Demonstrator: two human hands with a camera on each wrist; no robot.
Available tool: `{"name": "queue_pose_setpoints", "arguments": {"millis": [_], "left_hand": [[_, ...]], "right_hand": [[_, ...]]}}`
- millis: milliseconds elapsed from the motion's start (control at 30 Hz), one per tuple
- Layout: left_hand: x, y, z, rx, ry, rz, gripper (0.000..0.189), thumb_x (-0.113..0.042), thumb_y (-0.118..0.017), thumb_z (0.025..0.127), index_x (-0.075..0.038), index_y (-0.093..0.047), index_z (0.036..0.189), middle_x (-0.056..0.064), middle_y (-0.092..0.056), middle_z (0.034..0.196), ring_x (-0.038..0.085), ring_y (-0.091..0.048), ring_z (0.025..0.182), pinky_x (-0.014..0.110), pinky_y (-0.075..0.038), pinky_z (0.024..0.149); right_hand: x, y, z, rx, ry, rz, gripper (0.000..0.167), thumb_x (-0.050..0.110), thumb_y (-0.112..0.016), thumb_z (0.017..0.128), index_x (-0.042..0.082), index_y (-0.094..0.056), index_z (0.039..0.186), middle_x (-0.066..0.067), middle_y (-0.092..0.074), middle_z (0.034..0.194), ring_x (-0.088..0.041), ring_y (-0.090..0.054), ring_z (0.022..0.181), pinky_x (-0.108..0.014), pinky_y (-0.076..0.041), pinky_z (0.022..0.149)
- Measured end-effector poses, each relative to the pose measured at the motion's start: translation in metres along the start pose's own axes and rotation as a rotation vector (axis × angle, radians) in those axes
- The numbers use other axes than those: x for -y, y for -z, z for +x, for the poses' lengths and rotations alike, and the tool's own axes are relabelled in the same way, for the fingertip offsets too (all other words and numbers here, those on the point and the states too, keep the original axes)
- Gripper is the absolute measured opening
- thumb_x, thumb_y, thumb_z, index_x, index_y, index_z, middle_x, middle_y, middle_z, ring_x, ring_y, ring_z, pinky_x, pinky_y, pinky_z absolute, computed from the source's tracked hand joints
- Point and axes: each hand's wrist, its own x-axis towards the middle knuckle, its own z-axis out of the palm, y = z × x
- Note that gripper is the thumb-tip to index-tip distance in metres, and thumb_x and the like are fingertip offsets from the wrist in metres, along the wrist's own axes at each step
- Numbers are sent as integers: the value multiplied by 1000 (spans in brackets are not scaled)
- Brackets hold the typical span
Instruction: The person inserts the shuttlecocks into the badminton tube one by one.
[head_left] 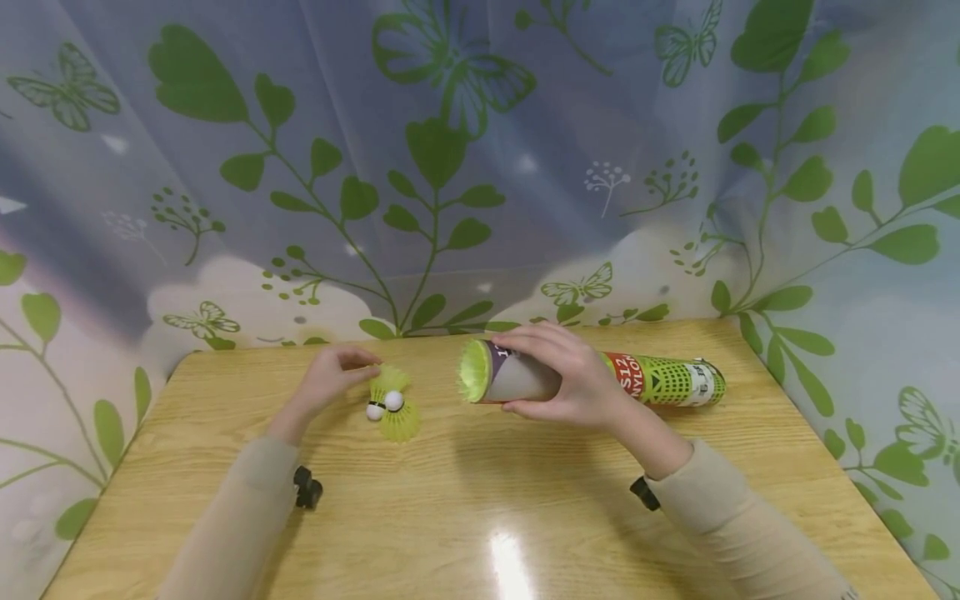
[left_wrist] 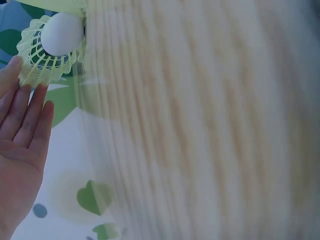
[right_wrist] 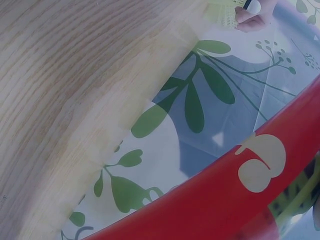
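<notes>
My left hand (head_left: pixel 330 383) is at the left of two yellow shuttlecocks with white heads. Its thumb and fingertips pinch the skirt rim of the farther shuttlecock (head_left: pixel 388 380), as the left wrist view shows with the shuttlecock (left_wrist: pixel 42 55) at upper left. Touching it, the nearer shuttlecock (head_left: pixel 401 423) lies with its skirt toward me. My right hand (head_left: pixel 566 375) grips a shuttlecock tube (head_left: pixel 667 380) from above, thumb on the near side. The tube lies sideways, and a yellow skirt (head_left: pixel 472 372) shows at its left end. Its red band (right_wrist: pixel 220 200) crosses the right wrist view.
A wooden table (head_left: pixel 420 517) spans the workspace. Behind it and along the sides hangs a curtain (head_left: pixel 330 192) printed with leaves and butterflies. Black wrist mounts (head_left: pixel 307 487) show beside both sleeves.
</notes>
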Motion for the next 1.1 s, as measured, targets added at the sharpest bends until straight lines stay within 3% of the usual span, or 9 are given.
{"name": "queue_pose_setpoints", "arguments": {"millis": [200,333,467,800,1100], "left_hand": [[1,7,-5,-37,47,21,23,-16,-76,100,2,-78,115,24,-76,122,44,-70,119,59,-55,108],[2,10,-10,-62,84,40,23,-18,-78,99,1,-79,113,21,-79,115,26,-75,102,51,-60,99],[1,12,-14,-81,105,45,23,-18,-79,98,0,-80,112,19,-80,113,9,-71,94,44,-61,96],[-11,7,-26,-128,113,13,21,-17,-79,98,-1,-81,110,19,-80,116,21,-77,100,34,-64,90],[-28,2,-31,-166,142,-82,25,-20,-80,97,0,-80,113,15,-81,115,-1,-71,91,16,-57,86]], "right_hand": [[0,0,1,-11,4,-1,74,22,-99,68,6,-69,134,-13,-74,131,-31,-68,119,-49,-59,99],[0,0,1,-13,5,-2,74,21,-99,68,6,-69,134,-13,-74,131,-31,-69,118,-49,-60,97],[0,0,1,-11,2,1,74,21,-99,68,6,-69,135,-12,-74,131,-31,-68,119,-49,-60,97],[0,0,0,-11,-4,-4,75,21,-99,67,7,-69,135,-12,-74,132,-31,-68,119,-49,-60,97],[0,-1,-1,-7,-3,-6,75,20,-99,68,7,-69,135,-12,-73,132,-31,-68,119,-49,-61,95]]}}
